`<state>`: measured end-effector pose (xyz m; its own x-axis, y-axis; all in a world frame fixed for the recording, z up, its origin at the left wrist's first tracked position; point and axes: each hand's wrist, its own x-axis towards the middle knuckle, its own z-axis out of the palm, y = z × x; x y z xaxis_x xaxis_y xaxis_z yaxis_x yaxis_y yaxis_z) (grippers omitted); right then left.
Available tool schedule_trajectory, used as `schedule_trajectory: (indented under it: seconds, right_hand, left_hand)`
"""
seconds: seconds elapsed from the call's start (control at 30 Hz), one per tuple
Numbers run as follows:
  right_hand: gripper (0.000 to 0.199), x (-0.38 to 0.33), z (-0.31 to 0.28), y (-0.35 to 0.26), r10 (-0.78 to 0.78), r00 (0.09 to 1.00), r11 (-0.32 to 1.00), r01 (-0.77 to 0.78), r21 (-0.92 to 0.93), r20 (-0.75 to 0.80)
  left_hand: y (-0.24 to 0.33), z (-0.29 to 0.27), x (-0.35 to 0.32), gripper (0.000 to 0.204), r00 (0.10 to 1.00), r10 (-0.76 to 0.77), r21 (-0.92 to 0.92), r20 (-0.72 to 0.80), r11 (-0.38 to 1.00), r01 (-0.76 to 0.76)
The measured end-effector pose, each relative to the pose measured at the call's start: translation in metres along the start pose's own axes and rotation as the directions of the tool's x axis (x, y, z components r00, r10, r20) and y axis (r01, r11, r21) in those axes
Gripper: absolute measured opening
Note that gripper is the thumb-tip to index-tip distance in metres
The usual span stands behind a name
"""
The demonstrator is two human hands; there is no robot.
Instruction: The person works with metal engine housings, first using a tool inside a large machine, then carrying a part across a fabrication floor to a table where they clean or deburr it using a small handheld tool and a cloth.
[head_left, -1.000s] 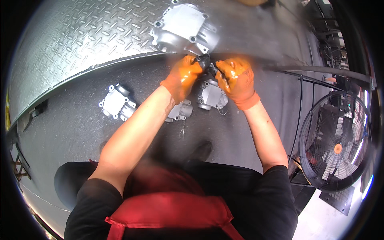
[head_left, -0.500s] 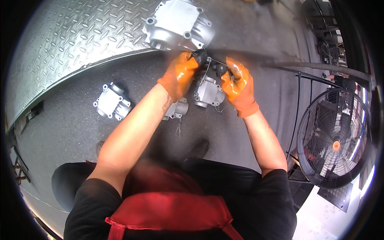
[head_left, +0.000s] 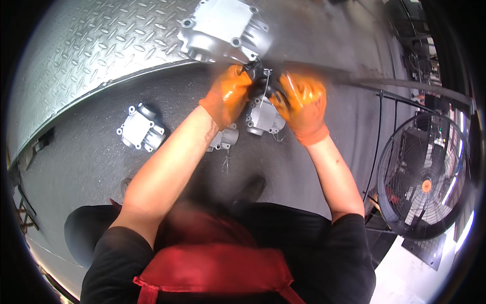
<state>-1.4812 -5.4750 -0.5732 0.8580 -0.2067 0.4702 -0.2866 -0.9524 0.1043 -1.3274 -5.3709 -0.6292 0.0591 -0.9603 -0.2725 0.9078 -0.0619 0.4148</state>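
A large silvery metal casting with bolt holes hangs or rests at the top, its support hidden. At its lower corner, a thin metal wire is looped, with one strand slanting downward. My left hand, in an orange glove with blackened fingertips, pinches at the wire close under the casting. Just right of the strand, my right hand, gloved likewise, has its fingers curled together; what they hold is hidden. Below the hands sits a smaller-looking casting, and another casting is partly covered by my left forearm.
A further casting lies on the dark floor at left. Diamond-pattern metal plate spans the upper left, with a raised edge. On the right stand a large caged fan and a black rail.
My right hand has turned and its fingers have curled in closer to the wire. The strand that stretched toward it no longer shows there. My left hand has barely moved.
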Motion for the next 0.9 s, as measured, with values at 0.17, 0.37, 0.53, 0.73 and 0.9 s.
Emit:
schedule_trajectory:
  seconds: [0.17, 0.37, 0.53, 0.73, 0.9]
  right_hand:
    - [0.025, 0.017, 0.009, 0.006, -0.013, 0.999, 0.997, 0.009, 0.077, 0.049]
    - [0.018, 0.019, 0.006, -0.002, 0.524, 0.578, 0.232, -0.803, 0.548, 0.625]
    - [0.023, 0.010, -0.009, 0.019, 0.317, 0.926, 0.846, -0.373, 0.382, 0.204]
    - [0.039, 0.009, 0.001, 0.026, -0.212, 0.977, 0.977, 0.212, -0.011, -0.015]
    - [0.034, 0.011, 0.008, 0.023, -0.206, 0.978, 0.972, 0.209, 0.111, -0.041]
  left_hand:
    - [0.002, -0.005, 0.003, 0.017, 0.998, 0.044, 0.029, 0.055, 0.999, -0.045]
    - [-0.010, -0.005, 0.002, 0.021, 0.982, 0.108, 0.151, -0.153, 0.985, -0.085]
    - [0.008, -0.014, -0.003, 0.018, 0.995, -0.001, 0.053, 0.098, 0.999, -0.004]
    - [0.000, -0.028, 0.007, 0.016, 0.965, 0.190, 0.458, 0.179, 0.852, -0.253]
    - [0.000, -0.034, 0.006, 0.033, 0.942, 0.117, 0.224, 0.316, 0.955, -0.194]
